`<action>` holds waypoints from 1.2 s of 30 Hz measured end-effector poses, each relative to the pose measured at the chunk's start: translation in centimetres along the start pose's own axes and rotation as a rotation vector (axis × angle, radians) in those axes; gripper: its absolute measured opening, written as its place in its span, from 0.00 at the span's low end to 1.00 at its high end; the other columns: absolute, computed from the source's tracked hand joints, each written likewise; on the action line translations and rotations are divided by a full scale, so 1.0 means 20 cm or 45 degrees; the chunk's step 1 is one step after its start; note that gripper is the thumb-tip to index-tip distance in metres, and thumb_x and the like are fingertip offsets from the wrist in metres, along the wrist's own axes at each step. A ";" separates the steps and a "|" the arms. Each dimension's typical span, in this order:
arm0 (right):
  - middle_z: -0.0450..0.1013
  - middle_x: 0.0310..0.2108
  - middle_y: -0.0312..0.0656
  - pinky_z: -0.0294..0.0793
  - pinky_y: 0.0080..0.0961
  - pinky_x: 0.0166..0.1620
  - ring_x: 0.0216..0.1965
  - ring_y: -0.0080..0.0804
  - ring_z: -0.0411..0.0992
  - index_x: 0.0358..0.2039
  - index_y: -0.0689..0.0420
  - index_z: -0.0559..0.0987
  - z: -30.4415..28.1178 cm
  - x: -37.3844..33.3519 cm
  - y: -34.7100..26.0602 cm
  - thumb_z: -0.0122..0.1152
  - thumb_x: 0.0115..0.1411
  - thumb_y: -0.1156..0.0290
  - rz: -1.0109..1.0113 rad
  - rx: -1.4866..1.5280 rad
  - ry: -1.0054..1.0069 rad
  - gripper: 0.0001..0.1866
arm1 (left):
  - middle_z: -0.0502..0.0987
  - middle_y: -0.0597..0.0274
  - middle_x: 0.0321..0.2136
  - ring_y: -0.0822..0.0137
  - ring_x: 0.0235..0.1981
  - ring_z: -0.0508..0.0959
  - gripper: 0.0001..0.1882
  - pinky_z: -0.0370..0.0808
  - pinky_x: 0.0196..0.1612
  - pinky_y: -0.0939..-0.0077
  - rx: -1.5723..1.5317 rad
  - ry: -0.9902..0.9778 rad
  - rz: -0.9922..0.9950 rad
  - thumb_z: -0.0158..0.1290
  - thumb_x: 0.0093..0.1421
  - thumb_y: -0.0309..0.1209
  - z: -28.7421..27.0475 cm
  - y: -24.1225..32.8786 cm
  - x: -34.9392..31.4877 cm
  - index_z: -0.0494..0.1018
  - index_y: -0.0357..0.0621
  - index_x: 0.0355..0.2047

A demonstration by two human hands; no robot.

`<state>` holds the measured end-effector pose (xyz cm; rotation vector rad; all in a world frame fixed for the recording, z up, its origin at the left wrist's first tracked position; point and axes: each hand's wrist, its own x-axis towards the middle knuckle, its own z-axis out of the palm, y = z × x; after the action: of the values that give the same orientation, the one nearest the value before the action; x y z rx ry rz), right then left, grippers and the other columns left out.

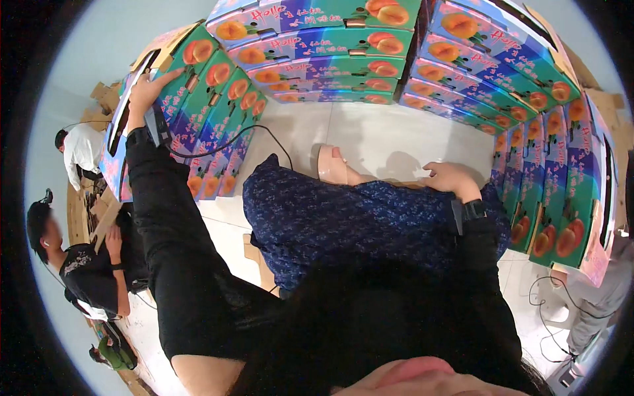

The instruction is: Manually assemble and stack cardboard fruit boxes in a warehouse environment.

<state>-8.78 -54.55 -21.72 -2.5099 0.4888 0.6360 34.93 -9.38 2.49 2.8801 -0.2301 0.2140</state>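
- Left hand point(146, 89) flat on top edge of the left stack of fruit cartons point(211, 105), fingers spread, pressing, not clamped on anything.
- Right hand point(449, 177) near knee over blue patterned skirt point(343, 218), fingers loosely curled, holding nothing; the right stack of cartons point(561, 191) is just beside it.
- More cartons in the back stacks point(330, 49), all closed; contents not visible.
- Black cable point(231, 142) runs from left wrist; its end is hidden.
- Person in white point(82, 152) at left, partly cut off.
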 end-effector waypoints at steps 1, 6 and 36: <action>0.76 0.39 0.48 0.71 0.33 0.44 0.41 0.44 0.74 0.50 0.55 0.73 -0.01 0.00 -0.01 0.58 0.52 0.48 0.009 0.002 0.003 0.30 | 0.71 0.39 0.49 0.52 0.53 0.70 0.59 0.65 0.55 0.65 -0.005 -0.009 0.002 0.58 0.32 0.67 -0.01 0.03 -0.03 0.65 0.26 0.52; 0.72 0.46 0.54 0.69 0.36 0.50 0.48 0.48 0.70 0.50 0.56 0.73 -0.01 0.00 -0.04 0.59 0.51 0.48 -0.014 0.049 -0.042 0.31 | 0.69 0.37 0.50 0.47 0.54 0.68 0.58 0.62 0.56 0.59 0.089 0.198 -0.124 0.53 0.36 0.71 0.03 -0.09 0.02 0.66 0.29 0.52; 0.74 0.42 0.54 0.71 0.30 0.47 0.44 0.42 0.73 0.51 0.65 0.70 0.12 0.07 0.12 0.62 0.53 0.52 0.106 -0.033 -0.078 0.33 | 0.67 0.34 0.48 0.47 0.51 0.70 0.67 0.67 0.54 0.65 -0.677 0.265 -1.235 0.70 0.30 0.43 1.72 -0.86 -1.22 0.38 0.26 0.60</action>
<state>-9.44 -55.50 -25.16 -2.4965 0.5679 0.7529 18.43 1.75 -38.35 2.1133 0.9661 0.2119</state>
